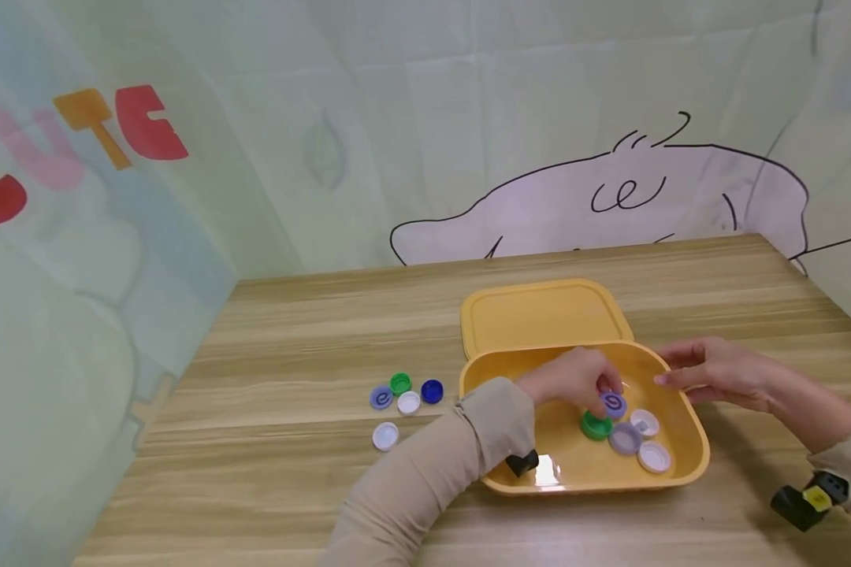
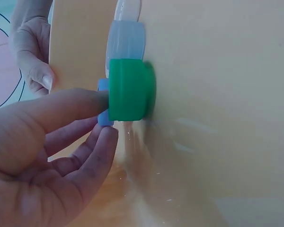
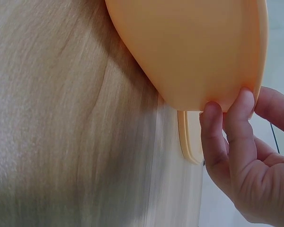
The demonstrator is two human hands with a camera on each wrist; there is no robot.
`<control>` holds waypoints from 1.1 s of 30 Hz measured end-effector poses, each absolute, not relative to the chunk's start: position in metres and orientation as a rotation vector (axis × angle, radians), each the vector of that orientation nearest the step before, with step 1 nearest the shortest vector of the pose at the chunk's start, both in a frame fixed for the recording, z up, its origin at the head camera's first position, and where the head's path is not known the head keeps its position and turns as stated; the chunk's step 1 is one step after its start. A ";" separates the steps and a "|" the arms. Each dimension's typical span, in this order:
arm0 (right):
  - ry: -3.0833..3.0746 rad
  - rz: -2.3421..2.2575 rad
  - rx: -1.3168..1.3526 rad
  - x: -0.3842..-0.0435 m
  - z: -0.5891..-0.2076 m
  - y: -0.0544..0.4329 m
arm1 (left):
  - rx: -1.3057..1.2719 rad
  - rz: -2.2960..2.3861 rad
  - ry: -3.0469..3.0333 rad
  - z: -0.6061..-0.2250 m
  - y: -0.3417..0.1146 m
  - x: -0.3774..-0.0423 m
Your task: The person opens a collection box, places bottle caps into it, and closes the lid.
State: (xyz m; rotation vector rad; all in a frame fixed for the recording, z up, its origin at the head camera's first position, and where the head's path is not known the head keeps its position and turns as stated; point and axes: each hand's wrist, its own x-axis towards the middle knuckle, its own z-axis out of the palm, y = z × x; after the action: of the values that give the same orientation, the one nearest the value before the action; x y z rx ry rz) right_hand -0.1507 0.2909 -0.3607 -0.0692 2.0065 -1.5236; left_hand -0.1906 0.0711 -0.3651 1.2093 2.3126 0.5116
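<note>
My left hand (image 1: 577,378) reaches down into a yellow plastic box (image 1: 560,482) and pinches a purple bottle cap (image 1: 613,405) with a dark swirl on it. In the left wrist view, fingertips sit at the edges of this cap (image 2: 103,120), partly behind a green cap (image 2: 128,90). Beside it in the box lie a greyish-purple cap (image 1: 625,439) and two white caps, one (image 1: 644,423) with a printed mark. My right hand (image 1: 730,374) holds the box's right end, thumb over the rim and fingers against the outer wall (image 3: 194,56).
Left of the box on the wooden table (image 1: 269,441) lie a green cap (image 1: 400,384), a swirl-marked purple cap (image 1: 380,397), a dark blue cap (image 1: 432,391) and two white caps. A yellow lid (image 1: 546,315) lies flat behind the box. A printed cloth hangs at the back.
</note>
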 end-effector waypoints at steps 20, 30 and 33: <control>2.018 -1.501 -0.048 -0.150 -0.361 0.290 | 1.225 0.447 2.292 -0.360 0.068 -0.187; 2.016 -1.514 -0.069 -0.150 -0.363 0.290 | 1.270 0.470 2.288 -0.343 0.056 -0.189; 2.018 -1.511 -0.060 -0.151 -0.363 0.290 | 1.273 0.501 2.274 -0.335 0.051 -0.189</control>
State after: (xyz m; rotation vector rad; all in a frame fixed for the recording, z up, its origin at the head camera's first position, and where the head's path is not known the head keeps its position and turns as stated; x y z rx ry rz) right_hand -0.1508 0.2898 -0.3628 -0.0597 2.0176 -1.5107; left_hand -0.1893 0.0509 -0.3345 1.2728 2.2738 0.5012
